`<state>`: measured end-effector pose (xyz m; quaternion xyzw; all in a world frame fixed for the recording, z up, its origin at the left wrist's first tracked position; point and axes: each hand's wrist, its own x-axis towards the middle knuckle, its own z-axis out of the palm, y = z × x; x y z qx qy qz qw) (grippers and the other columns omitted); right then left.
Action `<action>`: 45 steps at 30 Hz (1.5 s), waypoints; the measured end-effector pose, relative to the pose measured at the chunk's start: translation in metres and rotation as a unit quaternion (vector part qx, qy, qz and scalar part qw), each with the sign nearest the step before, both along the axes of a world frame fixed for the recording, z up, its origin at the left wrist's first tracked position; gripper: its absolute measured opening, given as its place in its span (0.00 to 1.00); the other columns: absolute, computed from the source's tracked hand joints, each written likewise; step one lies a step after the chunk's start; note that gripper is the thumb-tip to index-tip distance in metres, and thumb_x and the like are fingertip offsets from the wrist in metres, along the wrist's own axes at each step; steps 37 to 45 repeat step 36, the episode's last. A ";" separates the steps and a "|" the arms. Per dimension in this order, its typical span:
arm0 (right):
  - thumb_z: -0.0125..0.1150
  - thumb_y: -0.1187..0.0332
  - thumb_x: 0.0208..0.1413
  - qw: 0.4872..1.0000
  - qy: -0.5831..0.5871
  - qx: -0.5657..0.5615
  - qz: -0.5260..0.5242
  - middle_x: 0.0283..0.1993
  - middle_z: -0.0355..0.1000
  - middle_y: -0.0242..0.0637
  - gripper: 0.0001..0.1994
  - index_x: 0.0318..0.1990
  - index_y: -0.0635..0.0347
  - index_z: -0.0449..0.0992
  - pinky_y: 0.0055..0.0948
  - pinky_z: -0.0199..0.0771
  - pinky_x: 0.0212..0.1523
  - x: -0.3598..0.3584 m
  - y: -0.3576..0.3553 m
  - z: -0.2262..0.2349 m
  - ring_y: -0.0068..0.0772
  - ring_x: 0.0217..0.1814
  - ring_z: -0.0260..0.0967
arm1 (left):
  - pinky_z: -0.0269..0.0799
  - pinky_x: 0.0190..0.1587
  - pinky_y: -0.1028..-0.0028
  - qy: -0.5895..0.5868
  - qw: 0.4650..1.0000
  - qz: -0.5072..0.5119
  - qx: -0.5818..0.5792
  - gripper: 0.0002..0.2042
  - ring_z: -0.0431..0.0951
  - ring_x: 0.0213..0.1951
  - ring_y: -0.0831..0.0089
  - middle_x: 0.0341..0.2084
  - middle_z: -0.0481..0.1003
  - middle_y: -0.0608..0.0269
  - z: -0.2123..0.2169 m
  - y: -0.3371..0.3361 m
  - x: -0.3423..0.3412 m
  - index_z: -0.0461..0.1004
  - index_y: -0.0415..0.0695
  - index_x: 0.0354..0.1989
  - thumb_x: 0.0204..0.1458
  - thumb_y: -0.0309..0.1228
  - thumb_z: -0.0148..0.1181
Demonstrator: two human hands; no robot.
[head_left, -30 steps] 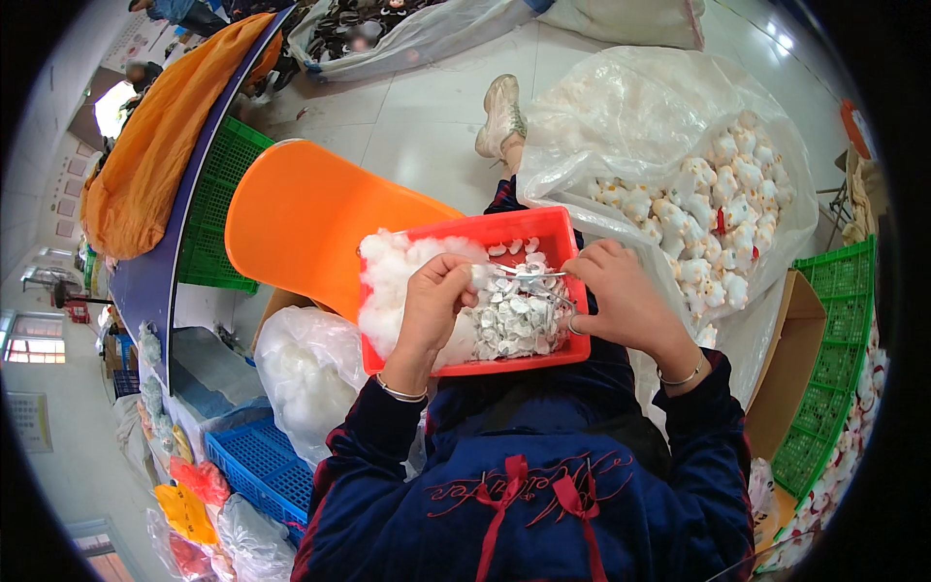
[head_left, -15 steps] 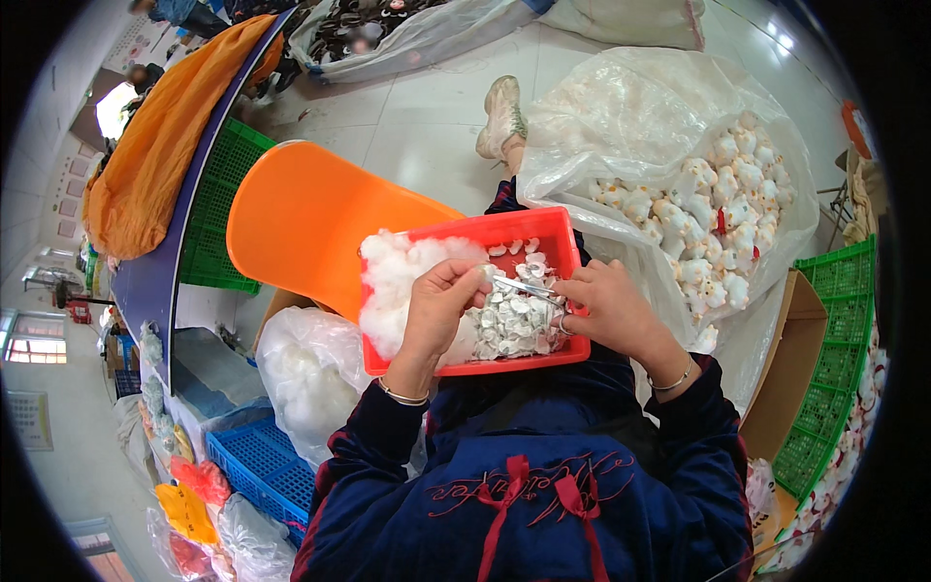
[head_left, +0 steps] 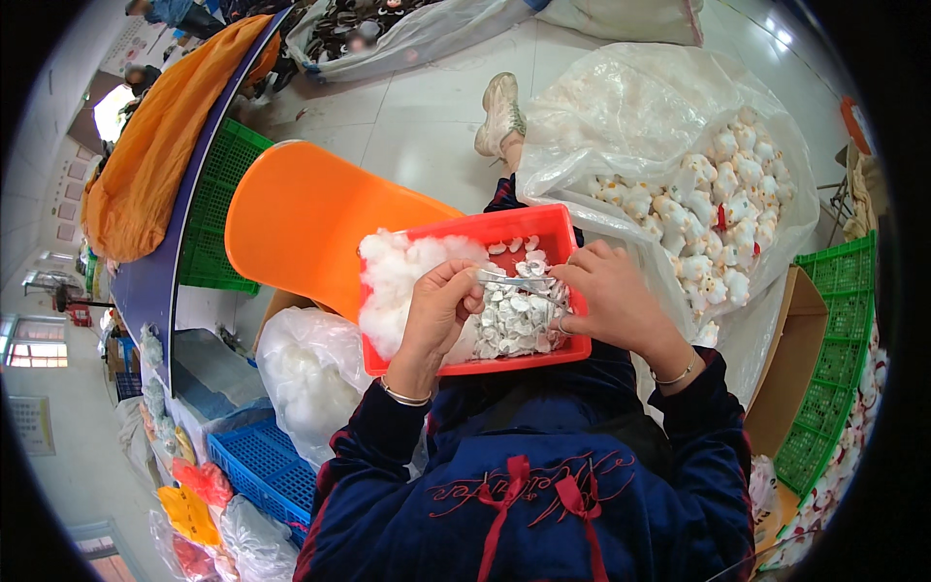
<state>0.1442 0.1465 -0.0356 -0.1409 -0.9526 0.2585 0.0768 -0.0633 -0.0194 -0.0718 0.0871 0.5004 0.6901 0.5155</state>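
A red tray rests on my lap, with fluffy white stuffing on its left side and many small white fabric pieces on its right. Above the pieces, my right hand grips slim silver forceps, fingers around the handle end. The forceps point left, their tips reaching my left hand. Thumb and fingers of that hand are pinched on a small white piece at the tips; most of it is hidden. Several loose pieces lie along the tray's far side.
An orange chair stands at the far left of the tray. At right, a clear plastic bag holds many white plush pieces. A bag of stuffing and a blue crate are at left; a green crate is at right.
My right hand has turned slightly and shifted a little up and right, with the forceps' arms looking more spread. My left hand stays nearly in place, pinching.
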 end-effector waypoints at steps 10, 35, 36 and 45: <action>0.68 0.61 0.48 0.998 -0.046 -0.031 0.028 0.35 0.76 0.39 0.15 0.42 0.56 0.81 0.42 0.68 0.42 -0.004 -0.003 0.000 0.43 0.42 0.73 | 0.71 0.31 0.81 0.099 0.994 -0.016 -0.049 0.10 0.74 0.26 0.82 0.27 0.78 0.65 0.002 -0.001 0.001 0.79 0.35 0.47 0.62 0.27 0.58; 0.69 0.57 0.47 0.992 0.056 -0.046 -0.106 0.32 0.77 0.37 0.15 0.39 0.57 0.80 0.44 0.65 0.42 -0.027 -0.054 -0.028 0.43 0.41 0.75 | 0.76 0.44 0.79 0.472 0.877 0.058 -0.072 0.13 0.82 0.42 0.76 0.40 0.83 0.58 -0.010 0.010 -0.002 0.76 0.38 0.53 0.60 0.23 0.61; 0.70 0.57 0.46 0.992 0.025 -0.052 -0.109 0.39 0.79 0.39 0.17 0.40 0.56 0.80 0.46 0.65 0.45 -0.024 -0.051 -0.029 0.43 0.47 0.74 | 0.76 0.46 0.79 0.458 0.883 0.051 -0.089 0.15 0.82 0.42 0.76 0.41 0.83 0.58 -0.010 0.009 -0.004 0.76 0.39 0.55 0.59 0.24 0.62; 0.70 0.57 0.46 0.992 0.025 -0.052 -0.109 0.39 0.79 0.39 0.17 0.40 0.56 0.80 0.46 0.65 0.45 -0.024 -0.051 -0.029 0.43 0.47 0.74 | 0.76 0.46 0.79 0.458 0.883 0.051 -0.089 0.15 0.82 0.42 0.76 0.41 0.83 0.58 -0.010 0.009 -0.004 0.76 0.39 0.55 0.59 0.24 0.62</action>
